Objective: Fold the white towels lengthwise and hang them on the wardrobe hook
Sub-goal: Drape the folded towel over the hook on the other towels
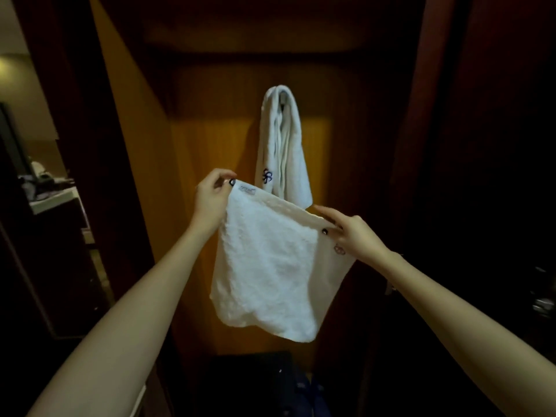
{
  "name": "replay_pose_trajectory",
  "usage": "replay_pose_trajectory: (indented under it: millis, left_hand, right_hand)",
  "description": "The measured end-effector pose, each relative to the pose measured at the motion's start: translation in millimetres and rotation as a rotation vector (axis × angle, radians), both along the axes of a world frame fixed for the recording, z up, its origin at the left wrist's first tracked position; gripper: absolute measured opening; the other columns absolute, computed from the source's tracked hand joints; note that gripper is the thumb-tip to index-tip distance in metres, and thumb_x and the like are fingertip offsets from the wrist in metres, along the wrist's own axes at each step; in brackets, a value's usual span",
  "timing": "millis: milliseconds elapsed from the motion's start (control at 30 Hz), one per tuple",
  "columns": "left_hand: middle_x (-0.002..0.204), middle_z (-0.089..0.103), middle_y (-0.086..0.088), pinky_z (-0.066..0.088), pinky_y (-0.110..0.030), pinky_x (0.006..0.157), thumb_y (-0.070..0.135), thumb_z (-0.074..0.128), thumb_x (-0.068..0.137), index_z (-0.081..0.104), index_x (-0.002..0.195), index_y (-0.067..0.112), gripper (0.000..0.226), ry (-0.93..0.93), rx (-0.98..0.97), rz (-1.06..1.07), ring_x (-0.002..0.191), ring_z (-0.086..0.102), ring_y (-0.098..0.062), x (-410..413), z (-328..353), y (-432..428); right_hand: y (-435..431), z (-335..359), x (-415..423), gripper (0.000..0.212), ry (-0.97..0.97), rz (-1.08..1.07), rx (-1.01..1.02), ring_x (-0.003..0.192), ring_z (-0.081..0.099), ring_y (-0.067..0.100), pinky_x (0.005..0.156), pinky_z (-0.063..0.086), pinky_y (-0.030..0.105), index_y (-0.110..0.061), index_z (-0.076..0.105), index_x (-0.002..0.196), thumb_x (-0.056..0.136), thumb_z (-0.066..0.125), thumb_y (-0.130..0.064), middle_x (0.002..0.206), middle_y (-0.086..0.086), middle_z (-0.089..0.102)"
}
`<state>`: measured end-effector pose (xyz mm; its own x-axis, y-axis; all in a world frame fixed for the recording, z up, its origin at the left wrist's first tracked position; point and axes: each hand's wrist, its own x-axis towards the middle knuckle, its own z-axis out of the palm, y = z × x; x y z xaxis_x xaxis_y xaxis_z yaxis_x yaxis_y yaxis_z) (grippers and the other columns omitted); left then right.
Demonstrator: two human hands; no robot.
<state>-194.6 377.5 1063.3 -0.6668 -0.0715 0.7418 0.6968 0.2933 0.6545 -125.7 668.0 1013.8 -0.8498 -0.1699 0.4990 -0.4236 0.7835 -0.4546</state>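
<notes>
A person stands at an open wardrobe and holds a white towel (267,272) up by its top edge, stretched between both hands so the cloth hangs flat and free below, near the viewer. The left hand (212,200) pinches the upper left corner between thumb and fingertips, just beside a small sewn label (247,189). The right hand (352,233), lower and to the right, pinches the opposite corner the same way. Taking a corner in each hand keeps the edge taut, which appears to be the set-up for bringing the two sides together in a lengthwise fold.

Farther back, a second towel (282,145) is draped in a narrow folded strip high on the wardrobe's wooden back panel (210,145), its two ends hanging down and an embroidered mark (267,176) showing near the bottom. The hook itself is hidden under the cloth. By the look of it, one towel is done and the one in hand is not yet folded.
</notes>
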Motion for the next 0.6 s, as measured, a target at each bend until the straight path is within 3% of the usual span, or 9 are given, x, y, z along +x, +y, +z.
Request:
replay_pose_trajectory:
  millis: [100, 167, 300, 400, 500, 600]
  left_hand:
    - [0.092, 0.062, 0.01, 0.044, -0.004, 0.066, -0.001, 0.056, 0.089, 0.064, 0.098, 0.013, 0.018, -0.064, 0.019, -0.014, 0.079, 0.059, 0.013, -11.1, -4.3, -7.1]
    - [0.089, 0.062, 0.008, 0.044, -0.004, 0.065, -0.001, 0.057, 0.089, 0.064, 0.099, 0.01, 0.017, -0.096, 0.047, -0.001, 0.079, 0.059, 0.004, -20.2, -6.5, -11.2]
    - [0.087, 0.063, 0.001, 0.043, -0.004, 0.062, -0.004, 0.058, 0.087, 0.065, 0.096, 0.008, 0.016, -0.156, 0.028, 0.033, 0.08, 0.057, -0.007, -37.8, -11.3, -2.9]
    - [0.089, 0.065, -0.007, 0.041, -0.004, 0.06, -0.005, 0.059, 0.084, 0.066, 0.091, 0.007, 0.016, -0.195, 0.018, 0.056, 0.082, 0.056, -0.014, -46.2, -16.4, 20.5]
    - [0.089, 0.066, -0.01, 0.043, -0.01, 0.064, -0.006, 0.06, 0.083, 0.068, 0.092, 0.003, 0.015, -0.219, 0.039, 0.023, 0.081, 0.057, -0.015, -50.6, -20.0, 48.5]
    - [0.084, 0.066, -0.003, 0.043, -0.01, 0.065, -0.005, 0.062, 0.083, 0.068, 0.088, 0.008, 0.015, -0.198, 0.061, -0.045, 0.075, 0.057, -0.007, -51.9, -19.9, 70.9]
  right_hand:
    - [19.2, 14.4, 1.9, 0.043, 0.011, 0.064, -0.105, 0.095, 0.06, -0.016, 0.084, 0.051, 0.011, -0.029, 0.059, 0.131, 0.093, 0.061, -0.009, 0.111, -0.026, 0.063]
    - [28.7, 24.0, 0.7, 0.04, -0.029, 0.1, -0.221, 0.101, 0.059, -0.015, 0.083, 0.049, 0.009, -0.029, 0.063, 0.126, 0.093, 0.059, -0.006, 0.113, -0.028, 0.061]
    - [38.0, 36.3, -13.7, 0.027, -0.148, 0.163, -0.409, 0.096, 0.067, 0.002, 0.078, 0.053, 0.016, -0.023, 0.072, 0.109, 0.095, 0.057, -0.006, 0.106, -0.011, 0.07]
    - [35.3, 40.4, -29.4, 0.022, -0.209, 0.183, -0.514, 0.089, 0.067, 0.009, 0.076, 0.054, 0.019, -0.018, 0.075, 0.095, 0.095, 0.056, -0.005, 0.093, -0.009, 0.072]
    - [32.1, 47.6, -45.3, 0.014, -0.343, 0.258, -0.595, 0.087, 0.06, 0.024, 0.081, 0.053, 0.03, -0.005, 0.069, 0.103, 0.094, 0.058, -0.005, 0.094, 0.01, 0.067]
    - [26.4, 59.8, -54.2, 0.021, -0.475, 0.407, -0.574, 0.097, 0.065, 0.028, 0.084, 0.056, 0.028, 0.001, 0.061, 0.112, 0.091, 0.06, 0.002, 0.101, 0.021, 0.067]
